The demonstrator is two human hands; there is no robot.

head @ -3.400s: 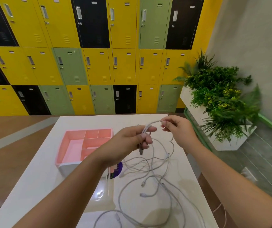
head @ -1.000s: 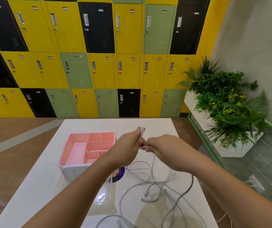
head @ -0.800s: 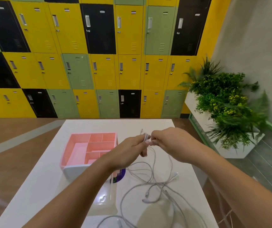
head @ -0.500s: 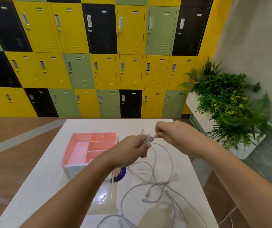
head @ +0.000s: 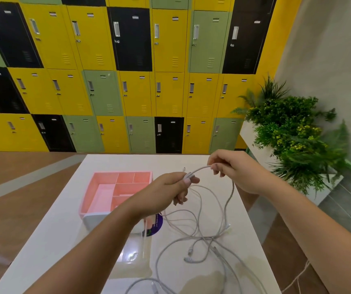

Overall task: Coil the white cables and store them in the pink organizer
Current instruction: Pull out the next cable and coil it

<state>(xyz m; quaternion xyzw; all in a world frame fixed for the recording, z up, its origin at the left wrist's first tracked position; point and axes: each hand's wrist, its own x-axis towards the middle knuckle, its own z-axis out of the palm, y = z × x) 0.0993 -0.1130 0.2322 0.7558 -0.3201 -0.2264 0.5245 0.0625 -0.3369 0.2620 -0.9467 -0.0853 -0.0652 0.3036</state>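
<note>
The fingers [head: 188, 181] of the left hand [head: 166, 193] are pinched shut on a small bundle of gathered loops of a white cable [head: 199, 169], held above the surface [head: 64, 225]. The right hand [head: 234, 170] sits just beside it, its fingers closed on the same cable a short arc away, so a curved span runs between the two hands.

Below them the rest of the white cables [head: 200, 234] lie in a loose tangle on the surface, strands crossing and several plug ends showing. The pink organizer [head: 89, 192] stands to the left of the tangle, partly behind the left forearm; the compartments I can see look empty.

The step looks like winding the next loop onto the bundle. To do it well, I'd say the right hand should let the cable slide through a light grip, bring each turn to the left fingers at the same size as the others, and lift slowly, since the trailing strand seems caught among its neighbours and a hard pull could tighten a knot.
</note>
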